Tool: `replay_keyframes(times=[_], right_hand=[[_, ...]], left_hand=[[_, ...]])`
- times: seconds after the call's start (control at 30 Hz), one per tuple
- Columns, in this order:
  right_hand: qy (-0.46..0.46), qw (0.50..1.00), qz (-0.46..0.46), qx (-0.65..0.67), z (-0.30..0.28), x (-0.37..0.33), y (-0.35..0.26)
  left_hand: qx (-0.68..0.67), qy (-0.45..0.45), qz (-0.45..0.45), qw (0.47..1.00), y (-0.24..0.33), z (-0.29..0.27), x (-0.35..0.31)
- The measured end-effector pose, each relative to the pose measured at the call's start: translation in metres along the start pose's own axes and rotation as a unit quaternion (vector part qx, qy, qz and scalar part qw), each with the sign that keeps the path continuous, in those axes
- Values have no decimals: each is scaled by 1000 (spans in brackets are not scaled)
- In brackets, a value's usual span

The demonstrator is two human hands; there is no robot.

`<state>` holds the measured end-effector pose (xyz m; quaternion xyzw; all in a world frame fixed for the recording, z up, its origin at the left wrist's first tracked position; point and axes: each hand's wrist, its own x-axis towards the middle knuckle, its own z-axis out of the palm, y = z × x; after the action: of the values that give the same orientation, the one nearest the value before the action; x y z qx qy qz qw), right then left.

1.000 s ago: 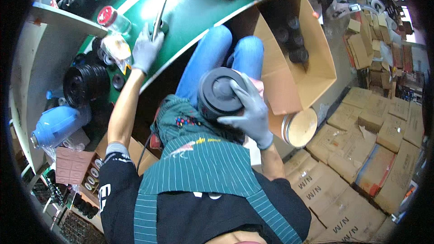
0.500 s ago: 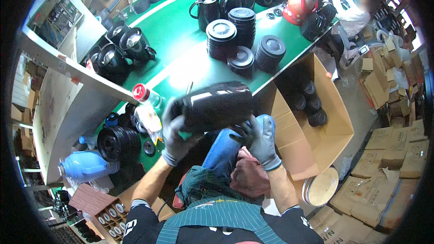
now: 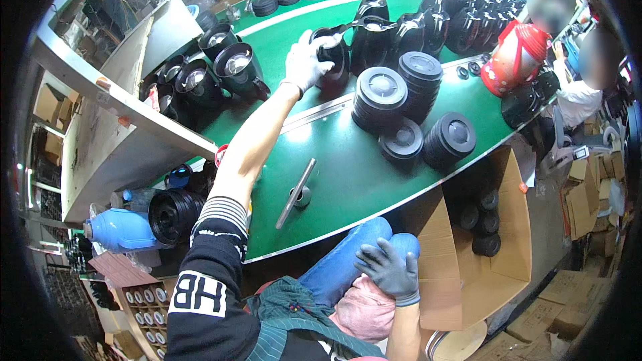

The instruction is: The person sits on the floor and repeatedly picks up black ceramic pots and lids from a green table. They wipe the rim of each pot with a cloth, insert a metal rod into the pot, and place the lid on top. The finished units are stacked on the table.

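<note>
My left arm stretches across the green table. My gloved left hand (image 3: 307, 63) is on a black jug (image 3: 334, 72), thumb and fingers curved at its upper side; part of the grip is hidden. This jug stands upright in front of other shiny black jugs (image 3: 372, 43). My right hand (image 3: 391, 271), in a grey-coated glove, hovers over my knee and the pink cloth (image 3: 364, 307), fingers spread and holding nothing. Nearest to my left hand on the right are stacks of black round lids (image 3: 381, 90). A metal T-shaped bar (image 3: 296, 194) is on the table before me.
An open cardboard box (image 3: 501, 254) with black round pieces stands right of my knees. Black cups (image 3: 237, 67) stand at left, near a blue flask (image 3: 124, 229). A red flask (image 3: 518, 60) is at far right, near a person in white (image 3: 578, 103).
The black jug, held in both hands over my lap before, now stands on the table. My left hand has gone forward with it; my right hand has let go and dropped lower. The view has shifted.
</note>
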<state>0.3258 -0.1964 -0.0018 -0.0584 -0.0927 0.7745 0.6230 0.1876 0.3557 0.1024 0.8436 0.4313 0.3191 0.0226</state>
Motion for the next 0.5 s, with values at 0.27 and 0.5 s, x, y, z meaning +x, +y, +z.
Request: replay_keyframes(times=[0.27, 0.5], right_hand=[[20, 1000, -14, -20, -1, 3, -1], [59, 994, 24, -93, 1, 7, 4]], left_hand=[[346, -10, -101, 933, -66, -80, -36], [310, -78, -29, 947, -144, -123, -94]])
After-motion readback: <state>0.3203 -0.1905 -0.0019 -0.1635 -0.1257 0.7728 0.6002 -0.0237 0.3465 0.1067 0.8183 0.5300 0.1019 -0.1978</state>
